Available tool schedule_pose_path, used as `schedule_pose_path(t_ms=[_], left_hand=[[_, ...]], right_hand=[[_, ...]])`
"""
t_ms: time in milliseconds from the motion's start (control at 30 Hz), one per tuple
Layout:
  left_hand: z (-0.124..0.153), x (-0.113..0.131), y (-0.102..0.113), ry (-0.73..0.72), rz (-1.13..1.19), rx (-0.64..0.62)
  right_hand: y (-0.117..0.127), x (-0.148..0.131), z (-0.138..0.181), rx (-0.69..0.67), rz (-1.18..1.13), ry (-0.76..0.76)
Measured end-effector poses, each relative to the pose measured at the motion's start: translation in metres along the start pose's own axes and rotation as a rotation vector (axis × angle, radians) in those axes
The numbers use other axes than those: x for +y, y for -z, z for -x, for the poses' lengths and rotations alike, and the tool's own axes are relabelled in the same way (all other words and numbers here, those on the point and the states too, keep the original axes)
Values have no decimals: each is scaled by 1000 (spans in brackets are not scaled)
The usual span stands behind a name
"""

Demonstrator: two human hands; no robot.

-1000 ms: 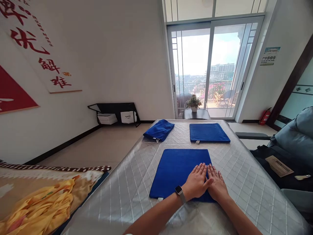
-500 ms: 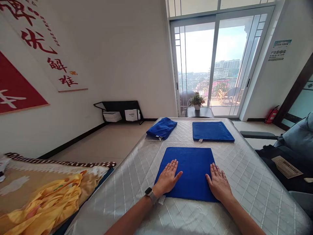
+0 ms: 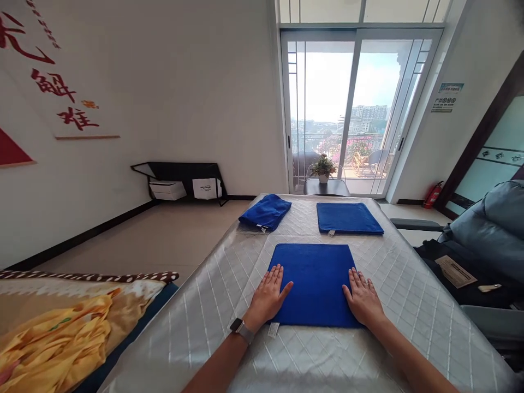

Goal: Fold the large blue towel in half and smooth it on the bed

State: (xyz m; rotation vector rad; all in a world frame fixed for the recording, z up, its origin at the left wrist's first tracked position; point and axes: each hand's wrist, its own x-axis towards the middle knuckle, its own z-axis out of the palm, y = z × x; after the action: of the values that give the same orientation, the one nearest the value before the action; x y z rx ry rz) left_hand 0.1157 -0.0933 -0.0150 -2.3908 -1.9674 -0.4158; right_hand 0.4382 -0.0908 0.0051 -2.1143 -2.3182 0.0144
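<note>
Flat on the silvery quilted table cover lies a blue folded towel with a white tag at its near left corner. My left hand, with a watch on the wrist, rests on the towel's left edge, fingers stretched out. Against the right edge lies my right hand, also flat with extended fingers. Neither hand grips anything. Farther back on the cover are a loosely folded blue towel on the left and a neatly squared blue towel on the right.
At left, a yellow cloth lies on a patterned blanket. A potted plant stands on a chair beyond the far edge, before a sliding glass door. To the right is a grey armchair with dark cloth and a card.
My left hand has slid left, from on top of the towel to its left edge. My right hand stays at the right edge. The view has turned slightly right.
</note>
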Motion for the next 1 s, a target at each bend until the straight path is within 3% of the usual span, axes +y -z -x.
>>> schedule_pose_path(t_ms=[333,600,700,867,1000], left_hand=[[2,-3,-4,-23,-28,23],[5,9,6,-10,-105,25],[8,41,15,-119,-52,-8],[0,137,18,-475,94,-47],[-19,193,5,-520,157,-60]], right_hand=[[-7,2,39,3,-70,13],[-8,1,42,50,-165,12],[-8,1,41,44,-172,7],[-8,1,42,46,-114,21],[-11,4,43,25,-41,57]])
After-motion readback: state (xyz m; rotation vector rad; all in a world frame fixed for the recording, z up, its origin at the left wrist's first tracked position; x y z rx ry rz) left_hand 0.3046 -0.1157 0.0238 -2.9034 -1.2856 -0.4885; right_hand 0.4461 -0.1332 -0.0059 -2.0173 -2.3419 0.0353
